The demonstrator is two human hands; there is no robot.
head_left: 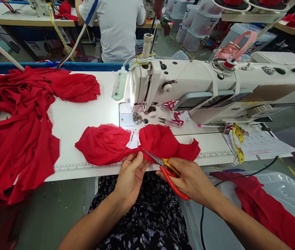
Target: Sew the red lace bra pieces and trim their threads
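Red piece: the red garment piece [152, 139] lies across the near edge of the white table [85, 113], spread toward 9 and 3 o'clock from the white patch [133, 139] at its middle; take that patch as the dial's centre, with 12 away from the person.
Scissor work: this looks like fine snipping at the lower edge, so the cloth is best kept taut and flat, with only the very tips used.
Blade line: the scissors [160, 161] lie at 4 to 5 o'clock and point toward 10; a shallow angle along the edge should spare the red fabric beneath. Whether a thread sits between the blades, I cannot tell.
Finger safety: the tips lie just beside the thumb, so small, slow closes seem wisest.
Left hand: at 6 o'clock, the left hand [131, 173] pinches the lower edge between thumb and fingers, its forearm rising from 7.
Right hand: at 4 o'clock, the right hand [189, 178] curls around the yellow and red handles, forearm slanting in from 4.
Sewing machine: the sewing machine [201, 83] stands at 1 to 2 o'clock.
Red heap: the heap of red fabric [30, 121] lies at 9 to 10.
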